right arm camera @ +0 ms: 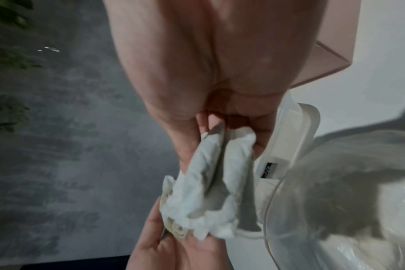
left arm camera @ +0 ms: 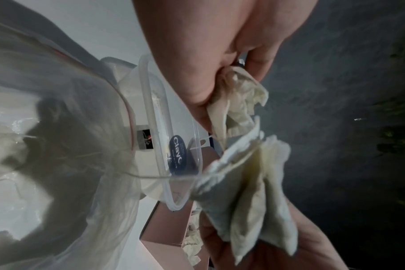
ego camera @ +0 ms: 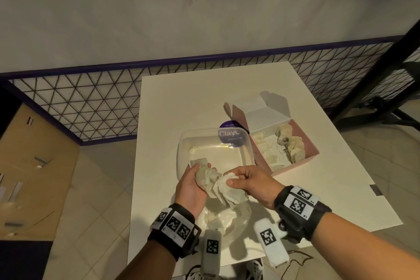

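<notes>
A bunch of cream paper sachets [ego camera: 218,183] hangs between both hands above the near part of the white table [ego camera: 181,102]. My left hand [ego camera: 197,174] cups and grips the crumpled left end [left arm camera: 238,102]. My right hand [ego camera: 236,178] pinches the right part between thumb and fingers, and the sachets [right arm camera: 215,173] fan out below it. The two parts look joined by thin strings. In the right wrist view my left hand's palm [right arm camera: 173,246] lies under the bunch. An empty clear plastic container [ego camera: 216,154] stands just beyond the hands.
A pink box [ego camera: 302,161] with its lid open holds more sachets at the right of the container. A purple round label [ego camera: 231,134] shows behind the container's far wall. A crumpled clear plastic bag [ego camera: 229,223] lies under my hands. A wire fence [ego camera: 91,102] and cardboard [ego camera: 34,154] are at the left.
</notes>
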`<act>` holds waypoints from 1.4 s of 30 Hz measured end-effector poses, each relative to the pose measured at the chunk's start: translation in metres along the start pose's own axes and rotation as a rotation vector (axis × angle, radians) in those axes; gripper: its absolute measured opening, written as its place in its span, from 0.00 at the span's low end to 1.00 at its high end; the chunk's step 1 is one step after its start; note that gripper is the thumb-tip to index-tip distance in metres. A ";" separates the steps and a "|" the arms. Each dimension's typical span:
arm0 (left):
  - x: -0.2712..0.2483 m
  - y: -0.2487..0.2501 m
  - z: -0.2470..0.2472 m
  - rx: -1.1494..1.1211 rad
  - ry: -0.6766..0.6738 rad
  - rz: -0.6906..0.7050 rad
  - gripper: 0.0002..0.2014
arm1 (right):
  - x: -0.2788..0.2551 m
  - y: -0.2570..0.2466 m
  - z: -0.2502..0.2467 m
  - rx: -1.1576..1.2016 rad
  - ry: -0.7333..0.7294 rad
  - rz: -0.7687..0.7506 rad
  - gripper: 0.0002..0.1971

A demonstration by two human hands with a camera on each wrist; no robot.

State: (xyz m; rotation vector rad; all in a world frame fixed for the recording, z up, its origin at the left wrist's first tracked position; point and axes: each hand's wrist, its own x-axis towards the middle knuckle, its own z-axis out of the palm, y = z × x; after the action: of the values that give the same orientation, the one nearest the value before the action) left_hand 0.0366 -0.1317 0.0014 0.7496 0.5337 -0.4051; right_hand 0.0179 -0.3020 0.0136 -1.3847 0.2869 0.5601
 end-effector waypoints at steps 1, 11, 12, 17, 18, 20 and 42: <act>0.002 0.000 0.000 -0.006 0.001 0.015 0.09 | 0.002 0.002 0.001 0.012 -0.016 0.021 0.08; 0.002 -0.002 0.010 -0.039 -0.037 0.027 0.10 | 0.003 0.006 0.010 0.025 -0.054 0.090 0.05; 0.003 0.001 0.009 -0.050 -0.029 0.025 0.10 | 0.001 0.004 0.008 -0.010 -0.043 0.077 0.07; 0.010 0.020 -0.002 -0.110 0.090 0.030 0.06 | -0.011 -0.007 -0.003 -0.239 0.002 0.034 0.08; 0.011 0.023 -0.005 -0.076 0.106 0.040 0.07 | -0.013 -0.009 -0.006 -0.311 0.012 0.018 0.08; 0.012 0.027 -0.009 0.063 0.129 0.028 0.08 | -0.014 -0.014 -0.011 -0.502 0.006 -0.014 0.06; -0.009 0.021 0.002 1.457 -0.607 0.161 0.06 | -0.023 -0.043 -0.015 -1.338 -0.298 -0.082 0.12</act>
State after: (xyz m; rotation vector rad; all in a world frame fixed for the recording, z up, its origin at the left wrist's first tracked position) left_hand 0.0410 -0.1179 0.0193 1.9443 -0.5229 -0.8314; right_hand 0.0237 -0.3253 0.0582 -2.5233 -0.5018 0.9379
